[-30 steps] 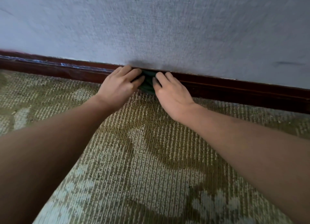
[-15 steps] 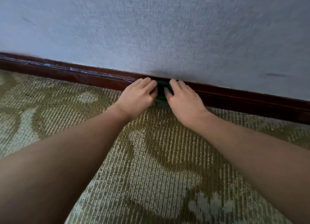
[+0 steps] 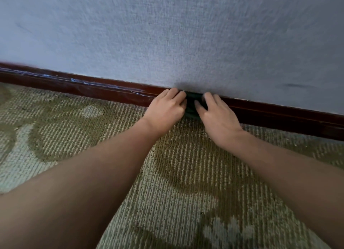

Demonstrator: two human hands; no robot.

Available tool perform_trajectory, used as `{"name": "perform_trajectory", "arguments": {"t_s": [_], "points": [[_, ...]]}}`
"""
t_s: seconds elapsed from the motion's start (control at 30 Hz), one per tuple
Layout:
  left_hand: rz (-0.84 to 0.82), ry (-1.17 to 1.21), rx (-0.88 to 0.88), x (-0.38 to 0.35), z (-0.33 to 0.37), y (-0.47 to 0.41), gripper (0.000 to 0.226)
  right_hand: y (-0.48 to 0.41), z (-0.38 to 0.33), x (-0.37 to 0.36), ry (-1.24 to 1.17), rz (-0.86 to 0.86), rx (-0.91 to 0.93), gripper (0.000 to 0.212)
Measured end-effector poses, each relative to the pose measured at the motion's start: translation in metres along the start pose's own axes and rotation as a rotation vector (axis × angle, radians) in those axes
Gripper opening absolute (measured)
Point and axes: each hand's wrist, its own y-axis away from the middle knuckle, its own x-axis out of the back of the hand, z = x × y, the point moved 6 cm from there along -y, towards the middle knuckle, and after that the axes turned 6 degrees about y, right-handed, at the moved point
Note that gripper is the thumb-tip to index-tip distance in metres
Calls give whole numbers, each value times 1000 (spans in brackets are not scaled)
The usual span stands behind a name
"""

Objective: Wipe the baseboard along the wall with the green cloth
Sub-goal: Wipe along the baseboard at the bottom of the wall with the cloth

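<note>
We have both hands on the cloth (image 3: 191, 105), a dark green wad pressed against the baseboard (image 3: 96, 89) right between them. Our left hand (image 3: 165, 108) grips its left edge with curled fingers. Our right hand (image 3: 216, 116) presses its other edge, with the fingers fairly straight and the thumb laid on the front. The wall (image 3: 167, 34) rises just beyond our fingertips, and the patterned carpet (image 3: 176, 183) lies under our wrists and forearms.
</note>
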Motion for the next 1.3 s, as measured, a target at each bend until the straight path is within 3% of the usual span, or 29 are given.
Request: {"name": "perform_trajectory", "arguments": {"t_s": [0.2,0.37,0.57,0.67,0.87,1.1,1.2,1.3], "points": [[-16,-3,-1,3,-8,2,23,-2,-3,3,-55,-16,-6,49],[-71,-29,9,4,-20,10,35,-13,-13,14,-207,-58,-67,34],[-110,-50,36,7,-36,29,18,-25,-49,29,-121,3,26,29],[-118,-35,0,8,-32,39,38,-19,-54,26,-80,33,82,33],[-92,-22,-51,8,-24,42,40,-10,-49,19,-36,44,105,43],[-90,-6,20,-3,-37,41,34,-28,-49,20,-4,72,82,45],[-105,-10,10,-6,-41,38,6,-36,-51,19,14,76,79,39],[-121,13,42,-12,-47,40,10,-42,-58,15,38,73,101,35]]}}
